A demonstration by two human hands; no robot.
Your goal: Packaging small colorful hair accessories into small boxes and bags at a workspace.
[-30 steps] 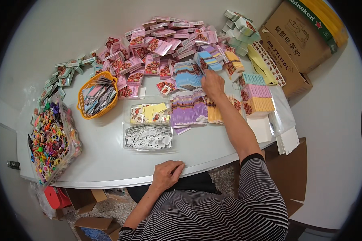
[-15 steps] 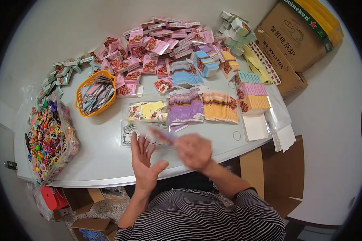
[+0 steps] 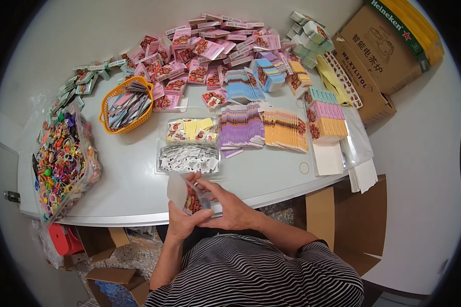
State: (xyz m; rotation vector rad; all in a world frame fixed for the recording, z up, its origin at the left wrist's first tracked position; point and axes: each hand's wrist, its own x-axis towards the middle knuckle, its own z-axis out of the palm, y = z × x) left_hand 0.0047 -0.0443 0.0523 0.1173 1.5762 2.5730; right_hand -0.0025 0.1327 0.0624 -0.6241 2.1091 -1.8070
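Close to the table's front edge, both hands grip a small flat card packet [image 3: 193,198] with a red printed picture. A pale whitish flap [image 3: 176,188] stands up at its left side. My left hand [image 3: 183,221] holds it from below, thumb across the lower end. My right hand [image 3: 229,209] closes on its right side, and its fingertips reach the upper edge. What lies inside the packet cannot be made out. Just beyond the hands is a clear tray with small black-and-white paper slips [image 3: 188,157] and, behind them, yellow and picture-printed pieces [image 3: 190,129].
Purple packets [image 3: 241,128] and orange packets [image 3: 286,130] stand in rows right of the tray. A yellow basket [image 3: 138,120] holds flat sachets. Farther left lies a bag of colourful trinkets [image 3: 66,169]. Pink boxes [image 3: 207,48] heap at the back; cardboard boxes [image 3: 379,51] stand far right.
My right hand has come left and down with the packet to meet my left hand. Both hands now hold it nearer the front edge, and the paper slips show fully.
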